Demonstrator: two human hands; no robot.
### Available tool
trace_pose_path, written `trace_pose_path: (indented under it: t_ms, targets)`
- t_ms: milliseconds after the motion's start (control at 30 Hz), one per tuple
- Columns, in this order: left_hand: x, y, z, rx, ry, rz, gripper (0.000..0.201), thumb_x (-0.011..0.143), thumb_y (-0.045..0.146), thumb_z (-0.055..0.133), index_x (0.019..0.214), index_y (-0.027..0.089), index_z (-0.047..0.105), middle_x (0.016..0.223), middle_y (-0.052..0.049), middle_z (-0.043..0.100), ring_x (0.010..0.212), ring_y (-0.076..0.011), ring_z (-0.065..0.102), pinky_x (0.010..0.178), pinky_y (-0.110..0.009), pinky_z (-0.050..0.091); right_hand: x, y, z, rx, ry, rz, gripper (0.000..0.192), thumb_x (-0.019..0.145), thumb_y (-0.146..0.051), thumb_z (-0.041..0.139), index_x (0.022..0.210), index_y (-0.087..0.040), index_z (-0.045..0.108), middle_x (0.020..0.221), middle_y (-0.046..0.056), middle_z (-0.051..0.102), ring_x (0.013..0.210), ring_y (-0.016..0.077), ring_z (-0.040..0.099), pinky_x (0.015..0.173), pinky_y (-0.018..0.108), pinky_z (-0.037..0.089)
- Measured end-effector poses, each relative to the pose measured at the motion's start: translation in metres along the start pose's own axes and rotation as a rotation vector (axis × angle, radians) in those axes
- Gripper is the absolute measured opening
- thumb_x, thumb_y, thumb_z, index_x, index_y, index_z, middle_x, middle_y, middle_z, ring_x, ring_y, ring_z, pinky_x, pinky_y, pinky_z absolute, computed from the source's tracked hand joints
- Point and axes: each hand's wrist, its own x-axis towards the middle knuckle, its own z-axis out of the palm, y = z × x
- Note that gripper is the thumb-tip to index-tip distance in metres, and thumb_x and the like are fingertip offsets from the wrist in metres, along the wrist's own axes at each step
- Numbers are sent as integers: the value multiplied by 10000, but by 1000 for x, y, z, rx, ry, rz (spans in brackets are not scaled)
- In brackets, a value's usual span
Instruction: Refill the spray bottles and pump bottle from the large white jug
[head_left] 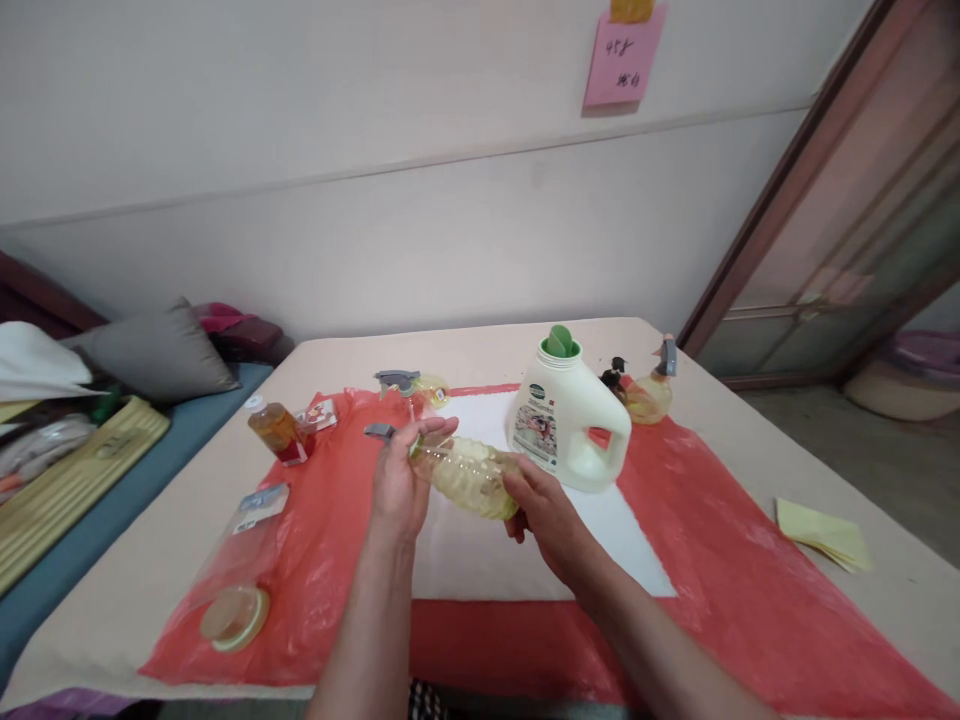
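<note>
Both hands hold a clear ribbed spray bottle (469,475) with pale yellow liquid, tilted on its side above a white sheet (480,545). My left hand (401,480) grips its neck end, where a grey trigger head (379,432) sticks out to the left. My right hand (544,510) holds the bottle's base from below. Just behind the bottle stands a white detergent jug (570,425) with a green cap and a handle.
A red plastic sheet (720,570) covers the table. On it are a small amber bottle (279,432), another spray bottle (412,385), two small sprayers (645,390) at the back right, a round lid (234,615) and a clear bag (251,520). Yellow cloths (821,535) lie at right.
</note>
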Motion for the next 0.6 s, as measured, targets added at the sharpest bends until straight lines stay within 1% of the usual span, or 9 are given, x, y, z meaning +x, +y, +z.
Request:
trace_pose_path:
  t_ms: [67,133,200,267,300,333,400,467,600]
  targets:
    - [0,1,0,10,15,4,320,708,454,761,814,152,765,937,-130,808,1077,-321,736,957,-425,522,-1,5,4,32,-22,46,521,856,-721,604,900,-202,609,560,-72,508,403,78,391,416,235,260]
    - [3,0,-2,16,27,32,306,713,449,754,797,155,762,929,-129,806,1076,-317,737,963,-427,523,-1,9,7,61,-60,111,553,885,-759,525,819,-212,568,519,-78,466,392,76,352,420,237,233]
    - [5,-1,-6,18,52,65,285,739,439,735,794,160,763,930,-126,802,1073,-304,736,967,-425,523,1,11,6,2,-122,142,564,904,-764,487,859,-214,604,590,-40,559,466,114,480,462,251,334]
    - [6,-4,-8,52,91,106,258,768,423,724,807,171,767,954,-116,799,1069,-289,732,981,-424,517,2,9,2,-188,-105,72,504,884,-706,581,993,-222,672,867,41,720,766,210,676,656,336,509]
    - [6,-6,-8,110,100,136,257,787,424,720,834,178,777,988,-113,798,1076,-287,725,993,-427,510,2,7,0,-310,-65,5,480,845,-650,673,1083,-234,687,1071,78,742,989,272,693,814,407,538]
    - [4,-8,-7,192,98,171,263,801,432,722,864,186,788,1023,-109,795,1085,-290,716,1004,-432,502,1,5,-1,-425,-21,-68,527,783,-585,769,1178,-247,682,1258,101,709,1178,324,643,957,471,511]
    - [-2,-12,-2,449,20,236,322,831,476,714,968,202,815,1126,-111,780,1139,-317,683,1034,-455,476,-1,1,1,-600,24,-178,784,655,-452,898,1359,-264,608,1457,130,605,1350,389,533,1106,551,419]
    - [-11,-16,6,630,-107,246,365,812,515,734,1011,223,824,1154,-115,776,1212,-361,644,1063,-475,452,-3,0,4,-730,9,-223,915,624,-347,920,1445,-245,530,1435,162,605,1296,402,563,1079,576,439]
    - [-24,-21,19,703,-249,217,428,735,561,798,1038,260,824,1227,-107,761,1286,-403,604,1067,-481,466,-1,4,6,-864,61,-292,775,666,-259,872,1370,-253,547,1285,119,647,1137,333,624,951,506,509]
